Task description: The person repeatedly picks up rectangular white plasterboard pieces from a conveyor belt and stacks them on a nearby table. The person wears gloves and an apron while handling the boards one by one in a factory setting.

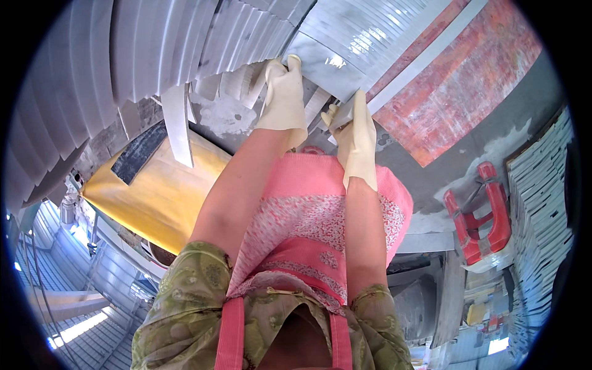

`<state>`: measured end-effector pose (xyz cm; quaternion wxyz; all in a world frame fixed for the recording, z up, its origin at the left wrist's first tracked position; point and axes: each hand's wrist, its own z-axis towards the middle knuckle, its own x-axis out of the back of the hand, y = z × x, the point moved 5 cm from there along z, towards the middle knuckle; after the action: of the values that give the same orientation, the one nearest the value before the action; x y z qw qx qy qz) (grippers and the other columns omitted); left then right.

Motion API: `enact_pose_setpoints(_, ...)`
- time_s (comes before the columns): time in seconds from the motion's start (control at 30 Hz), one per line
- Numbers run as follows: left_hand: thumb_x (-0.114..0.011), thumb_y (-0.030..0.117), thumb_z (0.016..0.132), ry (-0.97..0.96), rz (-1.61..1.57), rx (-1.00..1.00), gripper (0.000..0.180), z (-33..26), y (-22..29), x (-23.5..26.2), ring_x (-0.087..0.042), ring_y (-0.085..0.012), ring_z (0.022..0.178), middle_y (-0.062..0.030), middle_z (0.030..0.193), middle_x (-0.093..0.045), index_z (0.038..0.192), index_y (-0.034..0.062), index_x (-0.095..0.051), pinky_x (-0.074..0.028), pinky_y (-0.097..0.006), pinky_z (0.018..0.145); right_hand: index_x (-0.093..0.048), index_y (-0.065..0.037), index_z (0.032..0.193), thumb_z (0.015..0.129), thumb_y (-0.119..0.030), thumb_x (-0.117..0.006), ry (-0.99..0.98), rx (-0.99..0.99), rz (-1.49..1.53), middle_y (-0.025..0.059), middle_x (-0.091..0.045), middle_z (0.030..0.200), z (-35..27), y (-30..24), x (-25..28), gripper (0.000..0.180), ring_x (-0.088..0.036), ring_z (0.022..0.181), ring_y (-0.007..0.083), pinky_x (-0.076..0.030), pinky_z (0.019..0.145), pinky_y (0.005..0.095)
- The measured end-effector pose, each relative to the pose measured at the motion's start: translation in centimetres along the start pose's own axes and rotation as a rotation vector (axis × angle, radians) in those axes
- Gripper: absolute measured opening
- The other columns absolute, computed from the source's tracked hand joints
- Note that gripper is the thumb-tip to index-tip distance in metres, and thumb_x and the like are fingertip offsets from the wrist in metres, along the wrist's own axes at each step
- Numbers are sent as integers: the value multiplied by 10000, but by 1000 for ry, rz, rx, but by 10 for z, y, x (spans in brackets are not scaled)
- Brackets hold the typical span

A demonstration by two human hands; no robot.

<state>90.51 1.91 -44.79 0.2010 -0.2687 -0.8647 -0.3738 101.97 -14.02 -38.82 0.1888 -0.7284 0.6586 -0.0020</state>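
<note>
A green patterned shirt (176, 302) and a pink apron (308, 225) lie nearest the camera, toward 6 o'clock. The pale tile (325, 65) is near 12 o'clock, its long axis seeming to run from 10 to 4, with a gloved hand at either end. From the left hand (283, 95) it lies toward 2 o'clock, from the right hand (356, 132) toward 11; the left is a little nearer its middle. The left hand is curled at the tile's left corner, though whether it grips I cannot tell. The right hand bends around a flat grey piece (343, 115), which may be part of the tile or separate. Beyond, toward 1, runs a row of shiny pale strips (376, 28), with a mottled red slab (459, 80) at 2. Grey slabs (154, 49) lean at 10, a yellow sheet (179, 191) spreads at 9, and a red clamp (496, 213) sits past 3.
</note>
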Motion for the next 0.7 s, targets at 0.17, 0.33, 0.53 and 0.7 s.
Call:
enact_pose_setpoints(0.17, -589, 331, 966, -57, -193, 52, 426, -11, 8, 2, -651, -281, 912, -170, 1015, -641, 1151, -53, -599, -513, -428, 828, -547, -20, 1279, 996, -456, -685, 0, -53, -28, 102, -585, 1128, 2, -3, -1, 538, -644, 950, 229, -612, 856, 450)
enact_pose_setpoints(0.33, -629, 132, 976, -100, -495, 170, 278, -35, 32, 1, -671, -239, 991, -125, 1074, -668, 1146, -87, -602, -538, -364, 873, -585, -52, 1292, 1017, -450, -651, 16, -42, -77, 53, -588, 1072, 1, -3, -6, 488, -606, 907, 178, -603, 840, 426)
enact_pose_setpoints(0.53, -639, 125, 993, -217, -120, 137, 286, -41, 60, 14, -662, -281, 1056, -177, 1164, -656, 1158, -103, -591, -536, -405, 926, -618, -101, 1345, 1035, -432, -622, -17, -101, -102, -21, -565, 1009, 9, -7, -4, 454, -548, 874, 120, -586, 796, 390)
enact_pose_setpoints(0.7, -636, 174, 986, -115, -481, 208, 373, -25, 41, 3, -652, -292, 1074, -195, 1224, -627, 1224, -106, -578, -556, -417, 948, -620, -56, 1279, 1029, -412, -638, -62, -72, -76, 39, -617, 1095, 8, -10, -8, 436, -606, 855, 178, -606, 868, 457)
